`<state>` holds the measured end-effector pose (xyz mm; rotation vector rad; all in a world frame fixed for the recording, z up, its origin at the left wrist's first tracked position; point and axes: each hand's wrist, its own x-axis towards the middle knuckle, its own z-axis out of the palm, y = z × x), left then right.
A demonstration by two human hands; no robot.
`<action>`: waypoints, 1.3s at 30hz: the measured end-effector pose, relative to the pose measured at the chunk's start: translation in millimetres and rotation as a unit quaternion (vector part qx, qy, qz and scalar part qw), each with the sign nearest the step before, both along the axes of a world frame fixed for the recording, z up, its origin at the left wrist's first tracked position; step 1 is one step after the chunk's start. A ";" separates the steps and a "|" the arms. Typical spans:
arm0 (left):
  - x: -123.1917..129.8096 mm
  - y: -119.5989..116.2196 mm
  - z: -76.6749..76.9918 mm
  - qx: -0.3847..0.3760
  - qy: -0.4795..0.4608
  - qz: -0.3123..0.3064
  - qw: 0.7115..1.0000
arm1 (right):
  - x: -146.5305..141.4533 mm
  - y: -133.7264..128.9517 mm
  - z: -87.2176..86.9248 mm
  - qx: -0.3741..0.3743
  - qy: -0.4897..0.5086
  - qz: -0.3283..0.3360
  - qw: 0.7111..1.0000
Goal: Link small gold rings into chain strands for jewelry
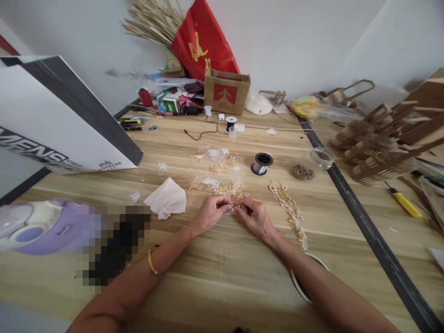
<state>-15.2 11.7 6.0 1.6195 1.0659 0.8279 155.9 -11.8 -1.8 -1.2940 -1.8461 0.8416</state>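
My left hand and my right hand meet fingertip to fingertip over the wooden table. Each hand is closed in a pinch, and what lies between the fingers is too small to make out. Just beyond the fingertips is a pile of gold and silver beads and findings. Small clear bags with white and gold pieces lie behind that pile. Gold and silver chains stretch along the table to the right of my right hand. A spool of fine wire stands behind them.
A crumpled white tissue and a purple and white device are at left, below a large box. A round rim shows under my right forearm. Right are a jar, wooden racks and a yellow-handled tool.
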 end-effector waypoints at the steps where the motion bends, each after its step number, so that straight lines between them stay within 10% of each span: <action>1: 0.5 -0.1 -0.4 0.009 0.007 0.005 1.000 | 0.0 0.2 -0.2 -0.011 0.006 -0.001 1.000; 10: 3.0 -3.8 0.4 0.074 0.017 0.038 0.996 | -0.9 3.7 -0.1 -0.123 0.113 0.003 0.986; 39: 1.3 -0.7 2.8 -0.076 -0.122 0.013 0.990 | 2.8 7.1 4.1 -0.241 0.245 0.051 0.938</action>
